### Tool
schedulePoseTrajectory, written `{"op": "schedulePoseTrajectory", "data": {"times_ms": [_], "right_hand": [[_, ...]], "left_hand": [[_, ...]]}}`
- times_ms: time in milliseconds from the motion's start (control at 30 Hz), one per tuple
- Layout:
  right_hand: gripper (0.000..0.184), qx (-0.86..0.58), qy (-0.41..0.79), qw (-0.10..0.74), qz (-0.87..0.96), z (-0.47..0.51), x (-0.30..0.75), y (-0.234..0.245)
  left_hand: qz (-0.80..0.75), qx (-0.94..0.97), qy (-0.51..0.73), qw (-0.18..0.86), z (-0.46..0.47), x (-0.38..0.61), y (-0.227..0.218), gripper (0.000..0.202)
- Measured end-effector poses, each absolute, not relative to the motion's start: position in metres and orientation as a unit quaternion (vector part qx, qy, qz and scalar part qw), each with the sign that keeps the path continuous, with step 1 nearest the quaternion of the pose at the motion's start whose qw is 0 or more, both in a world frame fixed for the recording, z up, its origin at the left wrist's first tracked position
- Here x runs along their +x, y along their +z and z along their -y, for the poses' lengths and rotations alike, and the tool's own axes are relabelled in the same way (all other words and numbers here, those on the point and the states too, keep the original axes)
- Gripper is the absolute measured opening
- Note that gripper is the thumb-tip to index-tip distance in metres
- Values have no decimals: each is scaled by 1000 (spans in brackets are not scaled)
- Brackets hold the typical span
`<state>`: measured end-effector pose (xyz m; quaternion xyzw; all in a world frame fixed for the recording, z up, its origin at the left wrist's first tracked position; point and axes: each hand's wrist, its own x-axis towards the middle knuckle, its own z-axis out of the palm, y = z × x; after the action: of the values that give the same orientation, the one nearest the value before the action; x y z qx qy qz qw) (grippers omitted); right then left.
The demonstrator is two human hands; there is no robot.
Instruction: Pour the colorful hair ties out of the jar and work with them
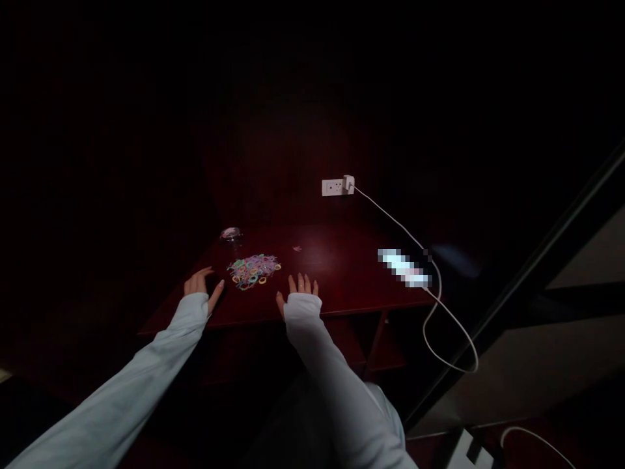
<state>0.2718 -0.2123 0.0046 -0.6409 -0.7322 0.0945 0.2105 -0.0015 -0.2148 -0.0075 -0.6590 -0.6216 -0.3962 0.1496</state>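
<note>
A heap of small coloured rubber rings (252,270) lies on a dark red table (342,280). My left hand (201,286) rests flat on the table just left of the heap, fingers stretched out, holding nothing. My right hand (299,290) lies flat at the table's front edge, a little right of the heap, fingers spread and empty. Both arms wear pale long sleeves. A small clear glass jar (231,236) stands behind the heap.
A white wall socket (334,187) with a charger (348,182) sits on the dark back wall; its white cable (439,312) runs to a lit phone (404,267) at the table's right, then loops off the edge. The room is very dark.
</note>
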Motion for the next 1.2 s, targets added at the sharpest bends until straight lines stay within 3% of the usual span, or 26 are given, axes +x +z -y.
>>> {"op": "schedulePoseTrajectory", "data": {"times_ms": [267,600,933,1200], "right_hand": [[69,-600,40,268,752,216,280,-22],[67,-638,48,207,740,218,281,-11],[69,-695,70,166,696,224,261,25],[70,-702,103,49,703,225,269,51]], "left_hand": [[637,-661,-371,141,207,-11,-16,37],[656,-656,-354,121,190,-3,-34,41],[661,-654,-353,99,192,22,-20,47],[663,-663,-339,74,212,34,-14,53]]}}
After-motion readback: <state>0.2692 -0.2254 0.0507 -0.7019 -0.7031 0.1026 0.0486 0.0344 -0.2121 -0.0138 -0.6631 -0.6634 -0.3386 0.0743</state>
